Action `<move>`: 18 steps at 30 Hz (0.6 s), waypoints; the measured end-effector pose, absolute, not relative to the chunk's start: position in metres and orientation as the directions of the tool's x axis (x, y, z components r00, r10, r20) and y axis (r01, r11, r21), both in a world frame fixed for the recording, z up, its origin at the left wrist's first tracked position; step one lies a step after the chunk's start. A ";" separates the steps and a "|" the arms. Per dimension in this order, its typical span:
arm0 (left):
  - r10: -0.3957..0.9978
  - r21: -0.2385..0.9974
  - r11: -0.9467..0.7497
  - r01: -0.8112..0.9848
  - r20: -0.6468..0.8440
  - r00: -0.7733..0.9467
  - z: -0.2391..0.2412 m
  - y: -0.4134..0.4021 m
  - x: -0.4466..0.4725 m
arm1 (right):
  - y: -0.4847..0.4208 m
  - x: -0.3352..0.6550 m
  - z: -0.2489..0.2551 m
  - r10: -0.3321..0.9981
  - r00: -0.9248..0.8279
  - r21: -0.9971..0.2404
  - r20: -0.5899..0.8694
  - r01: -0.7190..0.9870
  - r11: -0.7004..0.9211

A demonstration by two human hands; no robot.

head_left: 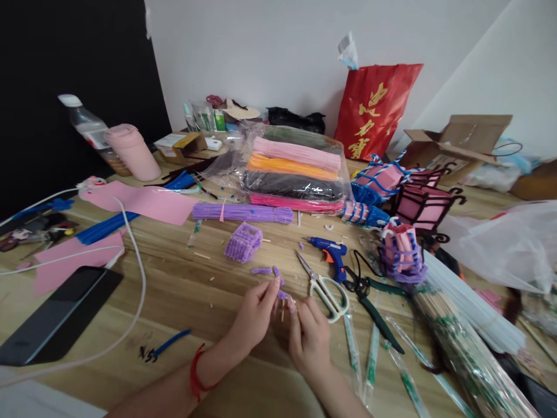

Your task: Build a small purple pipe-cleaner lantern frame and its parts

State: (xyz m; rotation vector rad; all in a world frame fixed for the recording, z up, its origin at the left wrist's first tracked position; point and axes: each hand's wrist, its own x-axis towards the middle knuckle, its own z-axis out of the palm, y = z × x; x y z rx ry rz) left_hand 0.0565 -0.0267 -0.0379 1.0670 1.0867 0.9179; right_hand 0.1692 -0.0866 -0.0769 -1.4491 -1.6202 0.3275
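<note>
Both hands meet near the table's front edge. My left hand [255, 316] pinches a short purple pipe cleaner piece [278, 285] at its fingertips. My right hand [308, 337] is closed around a small wooden stick [284, 313] wrapped in purple fuzz. A red string circles my left wrist. Just beyond the hands lie loose purple bits [261, 270] and a small purple woven basket [242, 242]. White-handled scissors [324, 287] lie right of my right hand.
A blue glue gun [331, 252], green-handled pliers [374, 302] and packs of bamboo sticks [456, 342] lie to the right. Bundles of pipe cleaners [296, 174], pink lantern crafts [418, 203], a phone [61, 313], a white cable [139, 278] and pink foam sheets [143, 200] crowd the table.
</note>
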 end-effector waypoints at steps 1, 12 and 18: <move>0.967 0.985 0.170 -0.020 -0.162 0.199 -0.037 -0.027 0.055 | -0.087 0.169 -0.077 0.890 0.103 -0.702 0.445 0.657 0.274; 0.890 0.795 -0.449 0.408 0.354 0.289 -0.050 -0.040 0.053 | -0.087 0.158 -0.063 0.916 0.255 -0.858 0.309 0.490 0.153; 0.797 0.525 -0.603 0.600 0.434 0.421 -0.054 -0.039 0.052 | -0.086 0.161 -0.067 0.908 0.180 -0.703 0.378 0.694 0.155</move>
